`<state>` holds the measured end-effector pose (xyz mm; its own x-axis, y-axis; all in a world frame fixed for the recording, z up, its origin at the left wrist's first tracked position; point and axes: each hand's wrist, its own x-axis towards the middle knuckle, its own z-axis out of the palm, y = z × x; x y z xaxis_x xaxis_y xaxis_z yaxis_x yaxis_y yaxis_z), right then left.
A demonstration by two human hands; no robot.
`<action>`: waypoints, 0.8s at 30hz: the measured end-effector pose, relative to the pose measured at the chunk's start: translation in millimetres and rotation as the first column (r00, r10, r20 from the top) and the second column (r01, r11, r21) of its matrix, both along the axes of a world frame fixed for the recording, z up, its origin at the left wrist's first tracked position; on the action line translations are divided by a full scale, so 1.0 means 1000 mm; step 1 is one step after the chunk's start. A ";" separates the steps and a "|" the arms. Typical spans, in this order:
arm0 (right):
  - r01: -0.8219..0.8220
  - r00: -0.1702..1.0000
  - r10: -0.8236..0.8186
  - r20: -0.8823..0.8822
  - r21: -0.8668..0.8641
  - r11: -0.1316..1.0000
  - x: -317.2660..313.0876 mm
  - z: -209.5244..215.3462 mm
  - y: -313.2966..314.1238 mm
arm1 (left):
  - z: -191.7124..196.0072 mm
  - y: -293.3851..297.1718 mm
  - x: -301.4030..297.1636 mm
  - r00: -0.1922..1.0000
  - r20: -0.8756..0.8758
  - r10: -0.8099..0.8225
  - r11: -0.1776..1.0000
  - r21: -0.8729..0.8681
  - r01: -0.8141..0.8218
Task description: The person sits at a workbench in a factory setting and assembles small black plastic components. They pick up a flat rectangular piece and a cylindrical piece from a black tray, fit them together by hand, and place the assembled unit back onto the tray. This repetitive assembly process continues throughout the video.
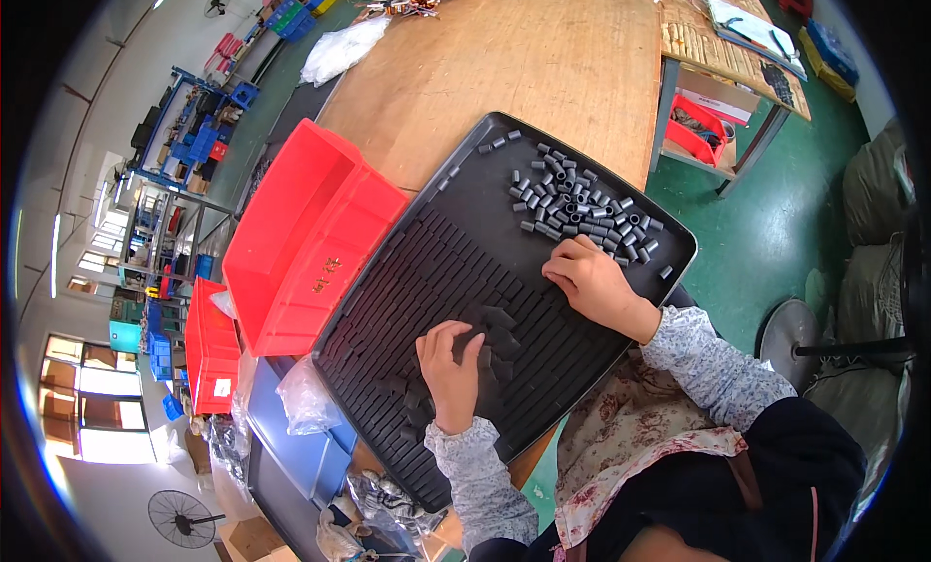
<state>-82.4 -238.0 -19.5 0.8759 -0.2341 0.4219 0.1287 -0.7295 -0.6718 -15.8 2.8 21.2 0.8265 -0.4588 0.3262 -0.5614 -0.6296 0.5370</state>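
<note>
A large black tray (504,237) lies at a slant before me. Rows of flat, dark rectangular pieces (417,290) cover much of its left and middle part. Over them is my left hand (449,373), its fingers curled and the thumb apart from the forefinger, beside a loose heap of dark flat pieces (499,339). No held piece shows in it. My right hand (587,281) is closed in a pinch, just below a pile of short grey tubes (572,198); its fingertips hide whatever they hold. A few tubes lie apart near the tray's upper edge.
A red bin (301,242) leans along the tray's left side, and another red bin (210,349) stands beyond it. The wooden table (485,58) extends past the tray. At lower left are a clear plastic bag (308,397) and blue panels (281,421). A fan stand (790,339) is at right.
</note>
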 end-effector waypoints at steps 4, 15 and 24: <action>0.014 0.995 -0.016 0.102 0.023 1.000 -0.007 0.008 -0.008 | 0.005 -0.004 -0.004 1.000 0.010 -0.017 0.995 -0.102 0.018; -0.055 0.988 0.028 -0.154 -0.169 0.984 -0.037 0.026 -0.018 | -0.007 -0.027 -0.031 0.545 -0.655 -0.523 0.756 -0.652 -0.057; -0.024 0.997 0.039 -0.063 0.214 0.976 -0.039 0.034 -0.013 | -0.014 -0.026 -0.034 0.576 -0.664 -0.476 0.810 -0.586 -0.006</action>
<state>-121.1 -251.2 14.3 0.9086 -0.2844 0.3060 0.0992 -0.5648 -0.8193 -50.1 -23.3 6.7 0.7455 -0.6540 -0.1286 0.1187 -0.0595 0.9911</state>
